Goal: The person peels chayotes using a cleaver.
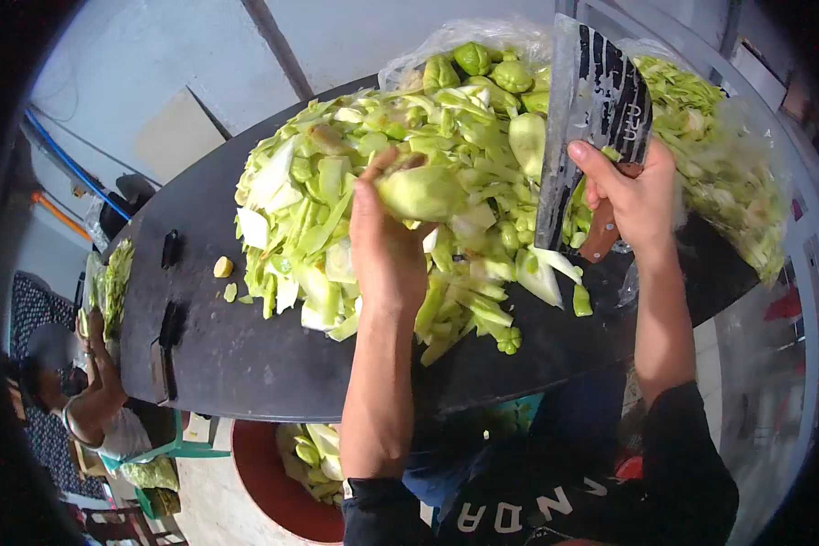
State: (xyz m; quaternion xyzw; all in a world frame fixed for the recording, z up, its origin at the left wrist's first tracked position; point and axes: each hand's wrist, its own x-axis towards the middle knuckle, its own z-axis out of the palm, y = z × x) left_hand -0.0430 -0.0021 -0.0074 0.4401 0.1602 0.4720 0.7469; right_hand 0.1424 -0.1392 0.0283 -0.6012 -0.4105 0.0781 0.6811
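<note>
My left hand (387, 241) is closed round a pale green peeled chayote (421, 193), held above a large heap of green peelings and cut pieces (314, 196). In my right hand (635, 196) is the wooden handle (601, 235) of a broad cleaver, its dark, streaked blade (601, 100) pointing up. The blade stands to the right of the chayote, apart from it. Whole green chayotes (510, 76) lie at the back of the heap, beside clear plastic.
The dark oval table (246, 364) carries the heap. A clear bag of green shreds (719, 155) sits at the right. Below the near edge stands a reddish tub (255, 464) with pieces inside. At the far left a person (100, 400) handles greens.
</note>
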